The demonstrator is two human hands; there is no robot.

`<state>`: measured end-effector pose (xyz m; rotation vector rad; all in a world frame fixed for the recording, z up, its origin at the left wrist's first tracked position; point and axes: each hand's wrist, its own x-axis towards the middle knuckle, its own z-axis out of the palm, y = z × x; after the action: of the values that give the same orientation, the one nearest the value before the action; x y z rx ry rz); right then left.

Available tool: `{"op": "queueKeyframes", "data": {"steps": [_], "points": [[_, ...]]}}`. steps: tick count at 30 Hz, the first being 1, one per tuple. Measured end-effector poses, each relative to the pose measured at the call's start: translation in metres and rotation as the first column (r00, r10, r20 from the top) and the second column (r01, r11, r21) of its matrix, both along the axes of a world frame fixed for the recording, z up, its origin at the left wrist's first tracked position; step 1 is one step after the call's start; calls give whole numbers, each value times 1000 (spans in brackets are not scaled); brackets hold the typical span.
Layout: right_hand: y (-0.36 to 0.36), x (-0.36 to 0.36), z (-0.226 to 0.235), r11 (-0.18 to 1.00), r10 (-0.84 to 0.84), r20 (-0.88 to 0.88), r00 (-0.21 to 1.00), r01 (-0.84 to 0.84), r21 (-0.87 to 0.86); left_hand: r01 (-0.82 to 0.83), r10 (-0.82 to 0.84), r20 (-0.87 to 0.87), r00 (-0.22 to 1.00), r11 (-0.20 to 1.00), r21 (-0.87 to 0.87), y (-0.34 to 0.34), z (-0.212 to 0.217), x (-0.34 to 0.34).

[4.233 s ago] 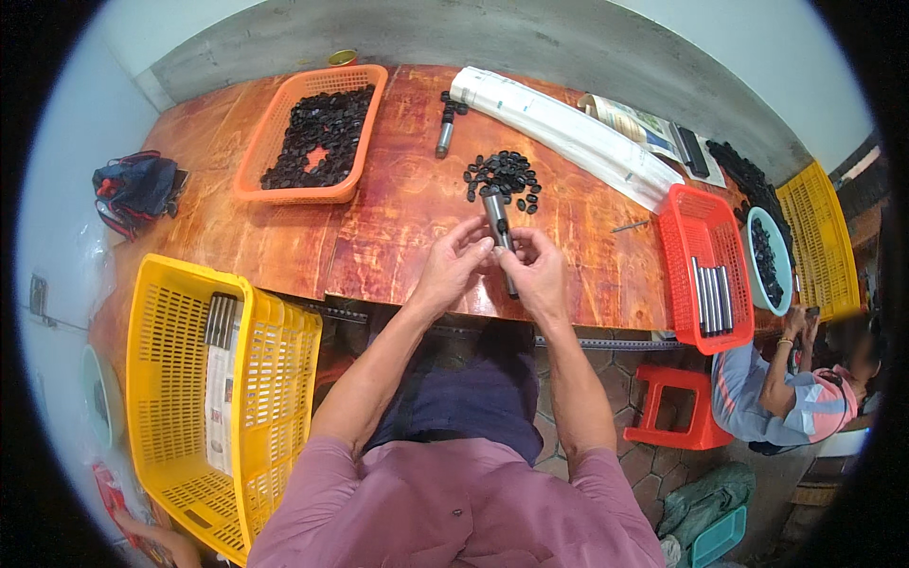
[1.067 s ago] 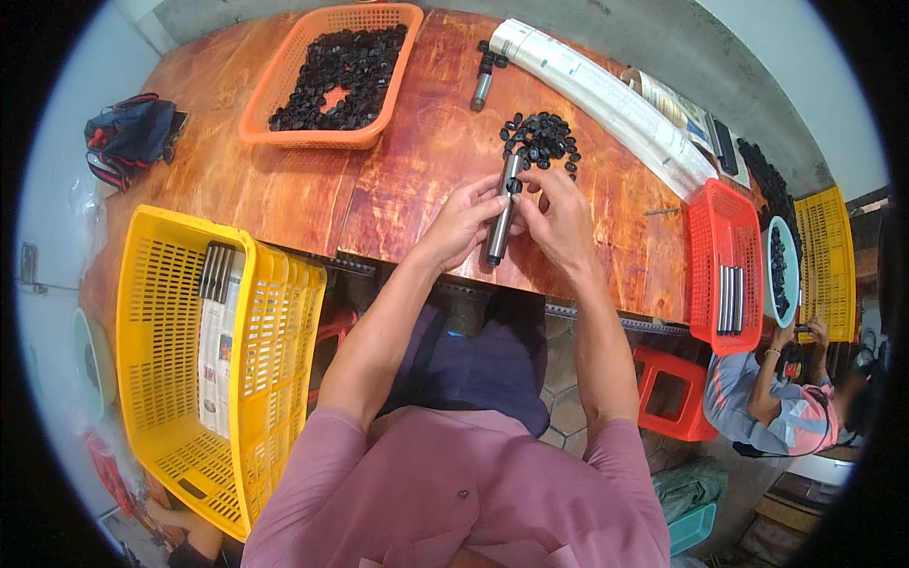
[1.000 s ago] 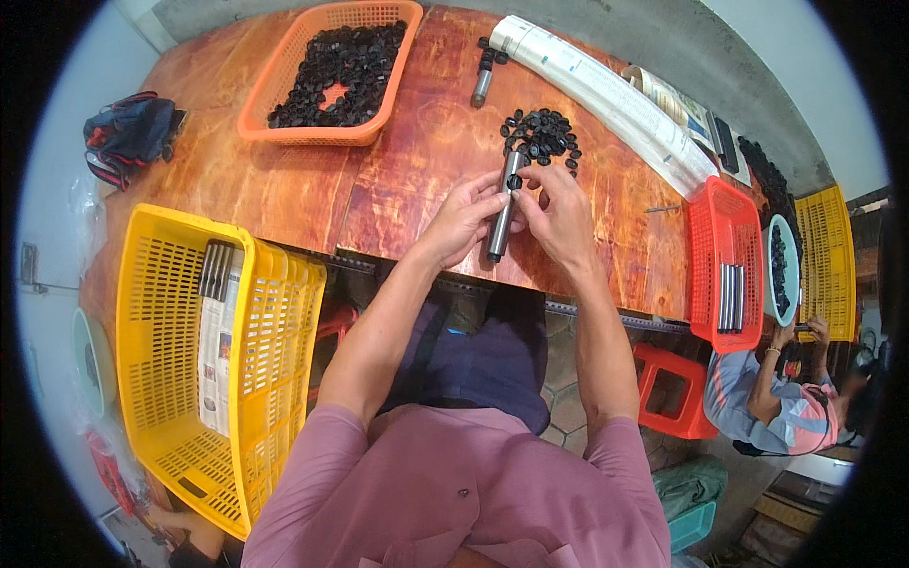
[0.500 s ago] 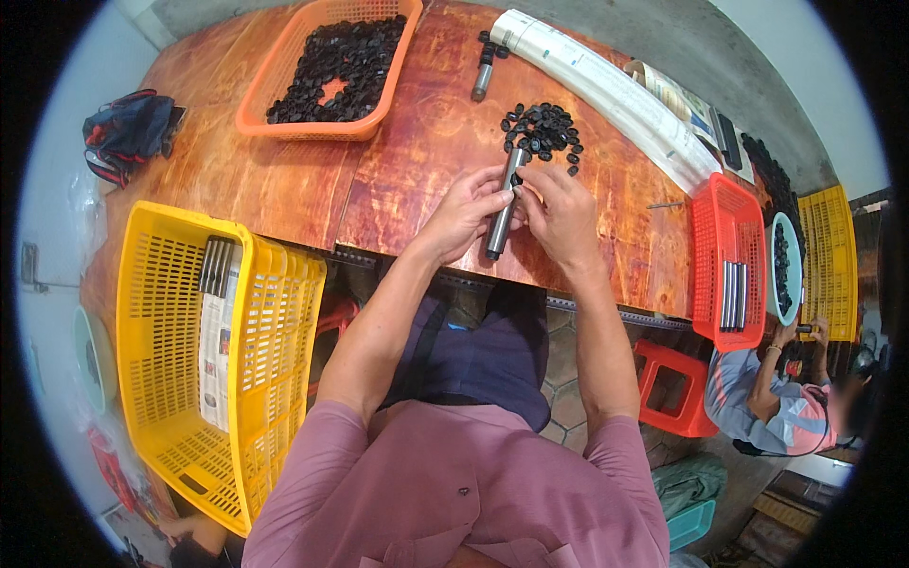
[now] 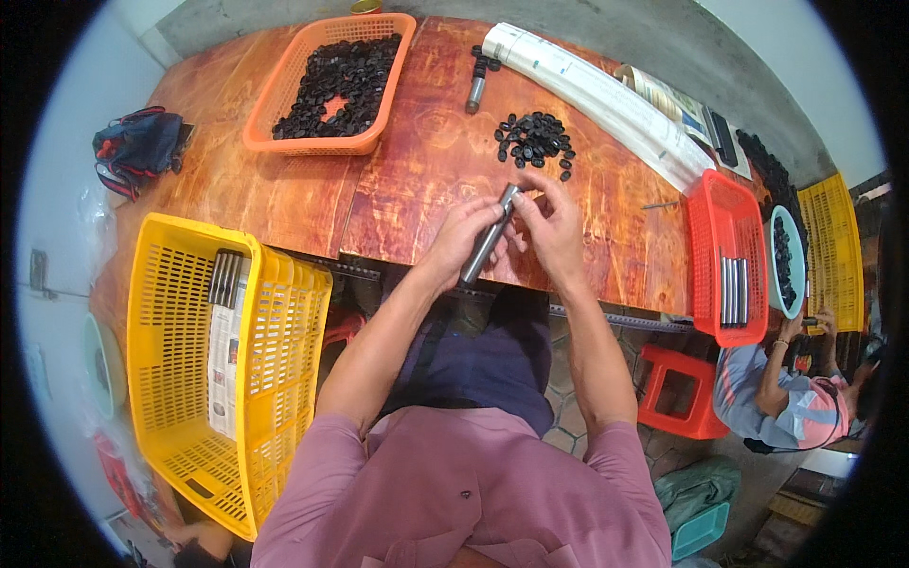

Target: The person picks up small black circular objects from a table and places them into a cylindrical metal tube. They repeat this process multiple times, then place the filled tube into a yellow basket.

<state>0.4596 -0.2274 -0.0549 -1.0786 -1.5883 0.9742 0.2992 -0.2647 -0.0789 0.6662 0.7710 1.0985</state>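
A dark grey metal tube (image 5: 481, 257) slants over the table's front edge, its upper end pointing away from me to the right. My left hand (image 5: 456, 237) is wrapped around its middle. My right hand (image 5: 556, 225) is closed at the upper end, thumb and fingers against the tube; whether a small part sits between them is hidden. Just beyond my hands lies a loose pile of small black oval pieces (image 5: 536, 137). Another short metal tube (image 5: 474, 95) stands farther back, near a few more black pieces (image 5: 486, 62).
An orange basket (image 5: 256, 133) of black pieces is at the back left. A yellow crate (image 5: 284, 379) stands left, a red basket (image 5: 701, 256) with several tubes right, beside a pale blue bowl (image 5: 796, 256). Rolled white sheeting (image 5: 597, 104) runs along the back. A co-worker (image 5: 786, 402) sits at right.
The tube has come nearer to me and tilted more, its lower end now past the table edge. My right hand has shifted to the tube's upper end.
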Motion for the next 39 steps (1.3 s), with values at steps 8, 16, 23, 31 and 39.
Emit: {"op": "queueKeyframes", "data": {"steps": [8,16,23,31,39], "points": [[-2,25,-4,850,198,-186,962,-263,-457,92,-78,82,994,978,-185,-27,3,12],[-11,27,4,843,221,-135,966,-258,-472,111,-102,66,993,982,-150,-37,3,13],[-13,33,7,866,158,-261,952,-261,-426,108,-111,-155,982,994,-26,-29,4,15],[-13,38,5,891,148,-339,929,-274,-363,165,-123,-309,943,980,114,-31,3,6],[8,50,0,881,199,-231,952,-277,-384,312,331,-773,542,774,551,-8,9,0]]}}
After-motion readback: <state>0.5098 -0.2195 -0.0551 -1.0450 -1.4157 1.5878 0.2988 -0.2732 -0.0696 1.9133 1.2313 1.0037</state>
